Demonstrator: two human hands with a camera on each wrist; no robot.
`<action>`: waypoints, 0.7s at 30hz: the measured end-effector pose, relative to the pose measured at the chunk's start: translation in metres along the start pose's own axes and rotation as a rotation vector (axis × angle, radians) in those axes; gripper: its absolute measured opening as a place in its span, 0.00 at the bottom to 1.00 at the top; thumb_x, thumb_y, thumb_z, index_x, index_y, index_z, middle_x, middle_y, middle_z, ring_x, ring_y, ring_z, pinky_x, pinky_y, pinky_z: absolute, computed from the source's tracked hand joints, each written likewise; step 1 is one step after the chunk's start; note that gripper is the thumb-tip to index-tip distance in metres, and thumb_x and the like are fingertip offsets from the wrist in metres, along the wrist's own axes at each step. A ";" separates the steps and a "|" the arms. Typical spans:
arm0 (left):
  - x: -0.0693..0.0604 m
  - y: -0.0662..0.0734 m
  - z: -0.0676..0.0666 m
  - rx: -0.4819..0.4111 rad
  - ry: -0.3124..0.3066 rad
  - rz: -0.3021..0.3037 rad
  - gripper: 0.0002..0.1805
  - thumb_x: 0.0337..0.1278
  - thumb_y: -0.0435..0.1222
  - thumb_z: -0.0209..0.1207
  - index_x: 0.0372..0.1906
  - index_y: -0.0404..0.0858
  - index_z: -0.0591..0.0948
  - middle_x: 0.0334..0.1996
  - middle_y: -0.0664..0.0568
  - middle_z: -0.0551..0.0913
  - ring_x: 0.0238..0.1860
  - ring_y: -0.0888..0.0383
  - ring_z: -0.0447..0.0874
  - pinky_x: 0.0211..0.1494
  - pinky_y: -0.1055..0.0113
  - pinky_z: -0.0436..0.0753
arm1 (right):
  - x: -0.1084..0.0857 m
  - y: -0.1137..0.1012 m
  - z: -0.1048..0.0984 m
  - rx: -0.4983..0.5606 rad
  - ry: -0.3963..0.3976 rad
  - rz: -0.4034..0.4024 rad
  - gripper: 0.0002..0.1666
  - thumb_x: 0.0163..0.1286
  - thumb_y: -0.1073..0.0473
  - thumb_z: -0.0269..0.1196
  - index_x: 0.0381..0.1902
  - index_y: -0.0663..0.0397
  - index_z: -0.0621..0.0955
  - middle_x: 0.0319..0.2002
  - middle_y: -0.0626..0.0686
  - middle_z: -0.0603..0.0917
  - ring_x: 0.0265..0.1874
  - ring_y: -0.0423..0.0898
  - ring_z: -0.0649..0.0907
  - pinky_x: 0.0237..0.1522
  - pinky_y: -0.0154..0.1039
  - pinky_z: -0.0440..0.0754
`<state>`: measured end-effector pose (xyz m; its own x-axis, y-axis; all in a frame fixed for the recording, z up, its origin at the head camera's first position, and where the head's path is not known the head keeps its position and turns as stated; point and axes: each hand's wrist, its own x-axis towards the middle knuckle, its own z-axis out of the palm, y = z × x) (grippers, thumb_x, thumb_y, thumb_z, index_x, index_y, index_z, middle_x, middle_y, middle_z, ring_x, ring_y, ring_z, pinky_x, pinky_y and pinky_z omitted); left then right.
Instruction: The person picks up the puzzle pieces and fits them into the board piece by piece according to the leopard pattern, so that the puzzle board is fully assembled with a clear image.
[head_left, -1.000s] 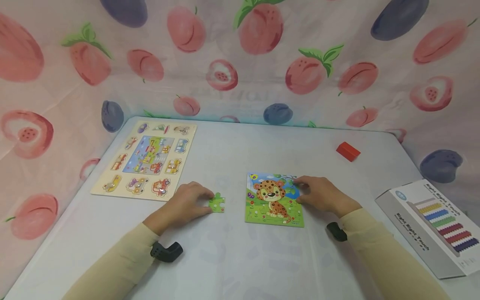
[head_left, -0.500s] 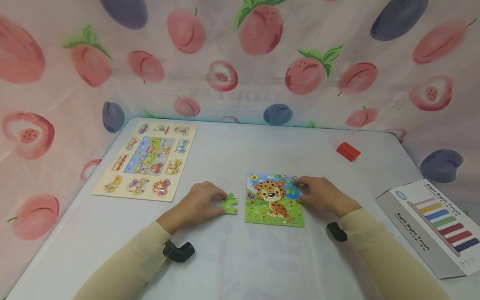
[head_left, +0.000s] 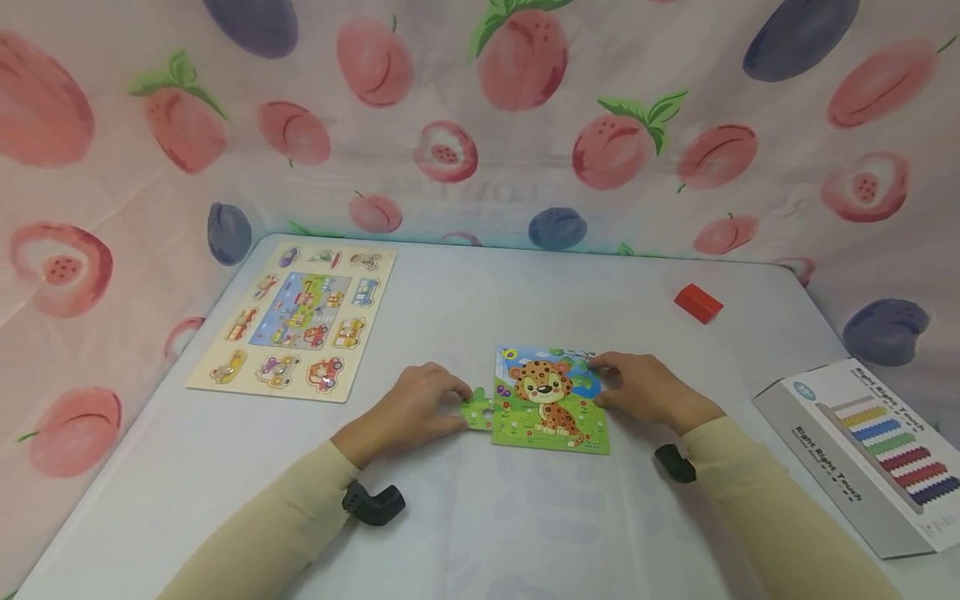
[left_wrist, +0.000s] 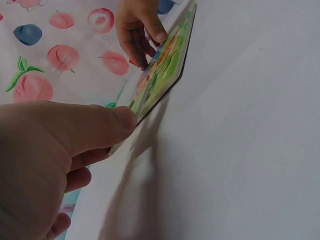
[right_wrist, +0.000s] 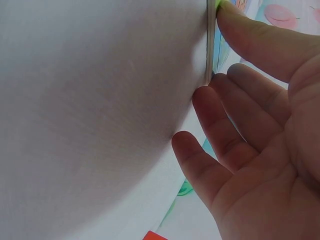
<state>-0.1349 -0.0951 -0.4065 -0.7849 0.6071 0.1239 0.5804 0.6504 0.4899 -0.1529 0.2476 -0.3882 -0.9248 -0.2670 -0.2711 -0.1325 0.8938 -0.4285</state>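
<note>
A square puzzle (head_left: pixel 551 408) with a cartoon leopard on green grass lies flat in the middle of the table. At its left edge my left hand (head_left: pixel 412 408) pinches a small green jigsaw piece (head_left: pixel 477 410) between thumb and fingers. The piece reaches the puzzle's left side; whether it lies on the rim or just against it I cannot tell. In the left wrist view the thumb (left_wrist: pixel 107 125) covers much of the piece. My right hand (head_left: pixel 637 387) rests at the puzzle's upper right, its thumb (right_wrist: pixel 250 32) on the board and its relaxed fingers along the edge.
A wooden vehicle puzzle board (head_left: pixel 367 333) lies at the back left. A red block (head_left: pixel 698 303) sits at the back right, and a white and grey box (head_left: pixel 862 458) stands at the right edge. Fruit-patterned cloth (head_left: pixel 510 183) hangs behind the table.
My left hand has moved right with the green jigsaw piece, from a gap away up to the leopard puzzle's left edge. The right hand and the leopard puzzle have stayed in place.
</note>
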 end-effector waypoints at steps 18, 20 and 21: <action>0.015 0.016 0.010 0.009 -0.057 0.032 0.18 0.52 0.43 0.73 0.47 0.40 0.86 0.41 0.56 0.85 0.49 0.56 0.77 0.57 0.53 0.70 | 0.001 0.000 0.000 -0.004 -0.004 0.012 0.35 0.64 0.57 0.70 0.68 0.59 0.74 0.64 0.65 0.75 0.64 0.64 0.71 0.64 0.64 0.66; 0.016 0.018 0.012 0.006 -0.064 0.027 0.18 0.52 0.43 0.73 0.47 0.40 0.86 0.41 0.56 0.85 0.49 0.56 0.77 0.57 0.54 0.70 | 0.001 0.000 0.000 -0.007 -0.005 0.011 0.35 0.64 0.57 0.71 0.68 0.58 0.74 0.64 0.66 0.75 0.64 0.65 0.71 0.64 0.64 0.66; 0.016 0.018 0.013 0.004 -0.067 0.021 0.18 0.52 0.43 0.73 0.47 0.40 0.86 0.41 0.56 0.85 0.49 0.56 0.77 0.57 0.54 0.70 | 0.001 0.000 0.000 -0.009 -0.006 0.010 0.35 0.64 0.57 0.71 0.68 0.58 0.74 0.64 0.66 0.75 0.64 0.65 0.71 0.64 0.64 0.66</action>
<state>-0.1343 -0.0674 -0.4065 -0.7563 0.6498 0.0758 0.5975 0.6389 0.4846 -0.1535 0.2474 -0.3880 -0.9241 -0.2597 -0.2804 -0.1261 0.8998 -0.4178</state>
